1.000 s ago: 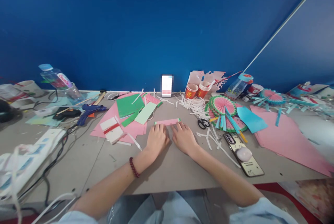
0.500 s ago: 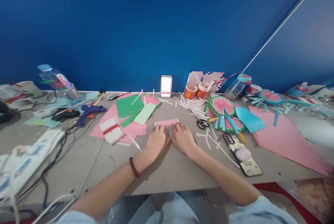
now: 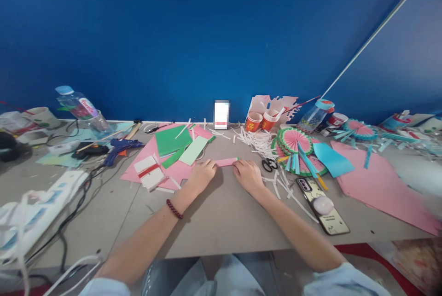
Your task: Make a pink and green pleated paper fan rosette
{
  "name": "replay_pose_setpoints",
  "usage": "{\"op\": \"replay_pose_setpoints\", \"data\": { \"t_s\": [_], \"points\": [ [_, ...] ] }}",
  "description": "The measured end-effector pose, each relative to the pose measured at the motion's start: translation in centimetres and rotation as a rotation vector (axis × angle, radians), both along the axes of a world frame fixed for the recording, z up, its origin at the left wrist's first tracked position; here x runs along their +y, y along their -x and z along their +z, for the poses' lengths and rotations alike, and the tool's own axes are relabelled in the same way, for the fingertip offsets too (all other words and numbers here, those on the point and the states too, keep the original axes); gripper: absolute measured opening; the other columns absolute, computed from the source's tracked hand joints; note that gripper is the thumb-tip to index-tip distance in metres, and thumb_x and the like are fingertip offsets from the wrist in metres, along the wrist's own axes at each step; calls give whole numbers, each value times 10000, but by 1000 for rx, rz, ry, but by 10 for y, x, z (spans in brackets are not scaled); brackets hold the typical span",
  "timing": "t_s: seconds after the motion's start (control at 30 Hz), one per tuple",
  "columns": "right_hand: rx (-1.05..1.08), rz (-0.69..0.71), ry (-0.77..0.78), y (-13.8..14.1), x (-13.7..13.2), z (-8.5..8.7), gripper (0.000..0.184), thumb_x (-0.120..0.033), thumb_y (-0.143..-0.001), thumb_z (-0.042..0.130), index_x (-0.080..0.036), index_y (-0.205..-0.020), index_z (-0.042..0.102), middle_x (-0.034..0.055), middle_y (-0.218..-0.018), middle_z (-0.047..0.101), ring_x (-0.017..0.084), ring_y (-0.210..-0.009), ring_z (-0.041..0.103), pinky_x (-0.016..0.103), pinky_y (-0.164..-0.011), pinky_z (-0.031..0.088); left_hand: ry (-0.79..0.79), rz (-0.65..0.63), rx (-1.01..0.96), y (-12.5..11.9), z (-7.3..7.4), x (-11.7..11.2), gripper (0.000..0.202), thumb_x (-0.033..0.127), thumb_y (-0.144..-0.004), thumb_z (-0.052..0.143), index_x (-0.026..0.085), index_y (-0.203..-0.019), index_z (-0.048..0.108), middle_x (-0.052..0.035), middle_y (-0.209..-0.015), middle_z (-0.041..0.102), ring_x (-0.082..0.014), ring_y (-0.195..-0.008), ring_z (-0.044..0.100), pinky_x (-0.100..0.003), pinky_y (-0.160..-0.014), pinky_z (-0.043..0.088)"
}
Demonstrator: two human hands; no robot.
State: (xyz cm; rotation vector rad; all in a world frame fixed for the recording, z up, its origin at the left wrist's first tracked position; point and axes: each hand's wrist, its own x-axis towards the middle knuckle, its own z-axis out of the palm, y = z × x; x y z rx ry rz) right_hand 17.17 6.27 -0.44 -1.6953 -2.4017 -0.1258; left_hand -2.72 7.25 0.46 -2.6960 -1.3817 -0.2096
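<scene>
A narrow folded strip of pink paper (image 3: 226, 162) with a green end lies across the middle of the table. My left hand (image 3: 203, 174) closes on its left end, covering that end. On the opposite end, the fingers of my right hand (image 3: 248, 175) are bent and pressed together at the green tip. Both palms face down, close to the tabletop, and the bare middle of the strip shows between them. Just beyond my left hand lies a pale green paper strip (image 3: 194, 150). Black-handled scissors (image 3: 269, 165) rest right of my right hand.
Pink and green sheets (image 3: 173, 140) lie at left, near a blue glue gun (image 3: 119, 148) and a power strip (image 3: 51, 206). At right are white paper scraps (image 3: 257, 141), red cups (image 3: 253, 122), watermelon-patterned paper fans (image 3: 295, 142), and a phone (image 3: 336, 224). A blue wall (image 3: 207, 43) rises behind.
My hands have moved apart towards the strip's two ends, so more of its middle shows. The left hand has shifted left and slightly away from me; the right hand has shifted right.
</scene>
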Motion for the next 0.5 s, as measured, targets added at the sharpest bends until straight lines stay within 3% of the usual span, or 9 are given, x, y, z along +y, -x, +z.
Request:
{"op": "replay_pose_setpoints", "data": {
  "t_s": [0.13,0.3,0.5],
  "points": [
    [75,43,-66,-6,6,-5,186,-252,-896,485,-197,-1006,626,66,-988,646,203,-926,551,298,-802,371,-58,-36,-20,1,-3,3,190,35,-838,442,153,-879,585,-76,-856,577,-213,-858,535,-327,-665,415],
    [128,81,-131,-7,8,-6,178,-228,-907,475,-205,-926,651,59,-896,664,201,-852,553,306,-758,364,-181,-57,-69,4,-6,6,139,111,-862,456,173,-883,579,-58,-859,592,-217,-861,527,-341,-737,425],
    [360,67,-109,-8,7,-4,177,-203,-893,478,-202,-884,654,56,-879,676,194,-836,574,308,-765,398,-415,-51,-246,2,-2,1,327,111,-863,441,167,-1170,538,-111,-1097,598,-234,-1013,525,-377,-891,405]
  ]
}}
